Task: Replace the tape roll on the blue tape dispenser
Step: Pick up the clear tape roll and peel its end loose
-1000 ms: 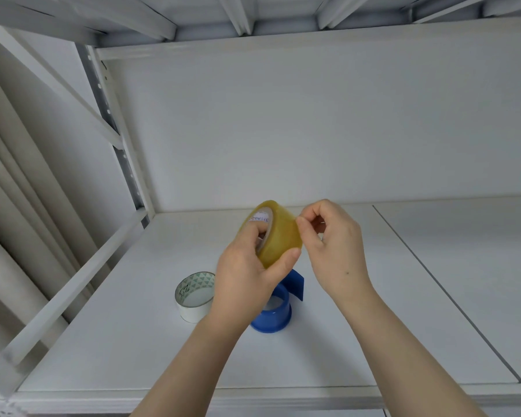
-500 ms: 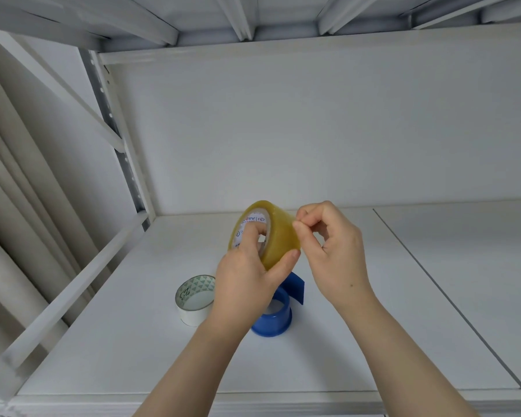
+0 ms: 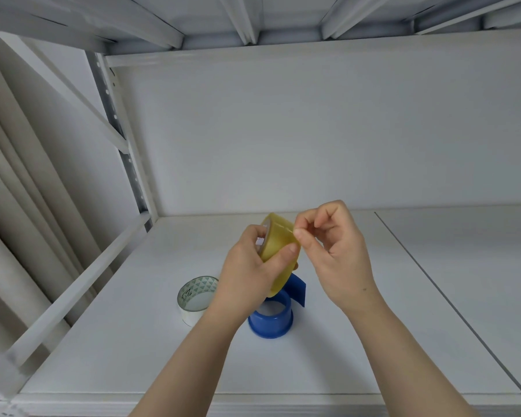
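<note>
My left hand [image 3: 251, 278] grips a yellowish clear tape roll [image 3: 278, 239] above the shelf, thumb on its outer face and fingers through the core. My right hand [image 3: 334, 254] is beside it, thumb and forefinger pinched against the roll's right edge; I cannot tell whether a tape end is between them. The blue tape dispenser [image 3: 272, 319] stands on the shelf just below the hands, its ring holding no roll and its blue flap partly hidden behind the held roll. A nearly used-up roll with a triangle-patterned core [image 3: 194, 297] sits to the dispenser's left.
Everything sits on a white shelf board [image 3: 343, 356] with a seam [image 3: 445, 299] running diagonally on the right. A slanted rack brace [image 3: 82, 284] and perforated upright [image 3: 118, 139] bound the left side. The back wall is close behind, and a shelf overhead.
The left hand has tilted and lowered the yellowish roll a little. The right hand's pinched fingers stayed at the roll's right edge.
</note>
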